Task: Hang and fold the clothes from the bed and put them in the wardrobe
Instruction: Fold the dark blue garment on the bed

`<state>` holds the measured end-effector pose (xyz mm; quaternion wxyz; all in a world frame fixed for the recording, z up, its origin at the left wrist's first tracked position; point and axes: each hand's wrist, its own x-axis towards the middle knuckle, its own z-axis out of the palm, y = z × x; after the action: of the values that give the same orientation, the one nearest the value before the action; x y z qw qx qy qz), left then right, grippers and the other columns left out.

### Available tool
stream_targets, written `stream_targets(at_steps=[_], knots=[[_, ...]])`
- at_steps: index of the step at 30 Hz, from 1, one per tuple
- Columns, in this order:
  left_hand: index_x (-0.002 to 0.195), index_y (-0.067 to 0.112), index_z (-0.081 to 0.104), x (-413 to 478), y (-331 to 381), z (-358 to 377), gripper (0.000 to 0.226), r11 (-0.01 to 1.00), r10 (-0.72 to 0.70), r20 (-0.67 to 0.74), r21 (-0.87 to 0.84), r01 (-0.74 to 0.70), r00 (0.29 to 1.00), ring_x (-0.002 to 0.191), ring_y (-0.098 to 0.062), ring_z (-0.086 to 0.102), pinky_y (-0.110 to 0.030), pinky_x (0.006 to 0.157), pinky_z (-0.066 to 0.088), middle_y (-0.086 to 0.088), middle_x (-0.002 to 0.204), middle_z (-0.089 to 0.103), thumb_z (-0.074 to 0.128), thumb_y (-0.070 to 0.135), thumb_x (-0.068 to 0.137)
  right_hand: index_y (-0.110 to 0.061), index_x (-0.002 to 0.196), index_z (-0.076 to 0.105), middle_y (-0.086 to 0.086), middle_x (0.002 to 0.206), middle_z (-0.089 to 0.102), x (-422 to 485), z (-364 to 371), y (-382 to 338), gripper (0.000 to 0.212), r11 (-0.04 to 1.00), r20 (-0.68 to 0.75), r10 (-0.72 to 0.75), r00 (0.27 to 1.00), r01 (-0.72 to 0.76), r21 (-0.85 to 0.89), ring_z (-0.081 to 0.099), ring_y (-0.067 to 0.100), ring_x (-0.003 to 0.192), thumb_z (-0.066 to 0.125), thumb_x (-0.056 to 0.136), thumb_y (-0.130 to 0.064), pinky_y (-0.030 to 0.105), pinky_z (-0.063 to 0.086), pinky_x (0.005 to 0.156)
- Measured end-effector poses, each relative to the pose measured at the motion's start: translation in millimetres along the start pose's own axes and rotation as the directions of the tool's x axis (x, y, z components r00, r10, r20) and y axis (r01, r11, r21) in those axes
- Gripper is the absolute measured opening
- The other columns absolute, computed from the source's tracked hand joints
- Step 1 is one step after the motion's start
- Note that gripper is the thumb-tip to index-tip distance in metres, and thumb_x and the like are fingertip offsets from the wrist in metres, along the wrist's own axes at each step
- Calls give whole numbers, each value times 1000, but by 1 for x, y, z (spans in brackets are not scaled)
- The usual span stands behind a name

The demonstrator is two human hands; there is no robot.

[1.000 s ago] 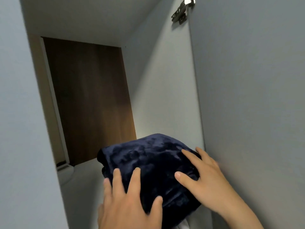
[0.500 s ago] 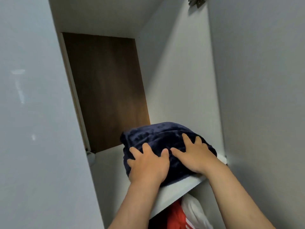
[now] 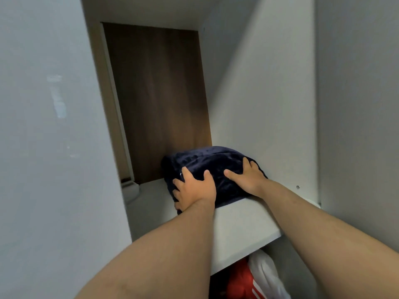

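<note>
Fingers of both hands spread flat, pressing plush navy bundle onto smooth shelf.

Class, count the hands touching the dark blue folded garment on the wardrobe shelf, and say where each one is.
2. The left hand presses the folded garment at its near left side; the right hand lies on its right side. The shelf carries it.

A small metal fitting studs the pale right-hand panel just above the shelf's right edge (a second, fainter dot sits higher up).
</note>
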<state>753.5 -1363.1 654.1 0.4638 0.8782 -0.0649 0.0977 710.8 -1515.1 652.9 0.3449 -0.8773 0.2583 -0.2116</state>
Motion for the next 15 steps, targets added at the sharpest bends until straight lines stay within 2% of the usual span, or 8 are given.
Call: stream_targets(at_steps=[6, 15], knots=[[155, 33, 10, 27, -3, 16, 71, 995, -15, -29, 101, 18, 999, 142, -38, 24, -57, 112, 24, -13, 161, 16, 32, 62, 95, -24, 159, 2, 7, 167, 1, 28, 19, -2, 104, 998, -23, -20, 1000, 19, -62, 8, 31, 152, 45, 82, -79, 51, 16, 122], [154, 30, 15, 68, -6, 36, 70, 994, -31, -102, 99, 41, 994, 139, -36, 29, -54, 111, 27, -13, 158, 23, 35, 58, 93, -20, 159, 4, 11, 166, 8, 66, 45, -3, 99, 967, -79, -77, 994, 55, -247, 15, 32, 150, 32, 86, -81, 48, 22, 119]])
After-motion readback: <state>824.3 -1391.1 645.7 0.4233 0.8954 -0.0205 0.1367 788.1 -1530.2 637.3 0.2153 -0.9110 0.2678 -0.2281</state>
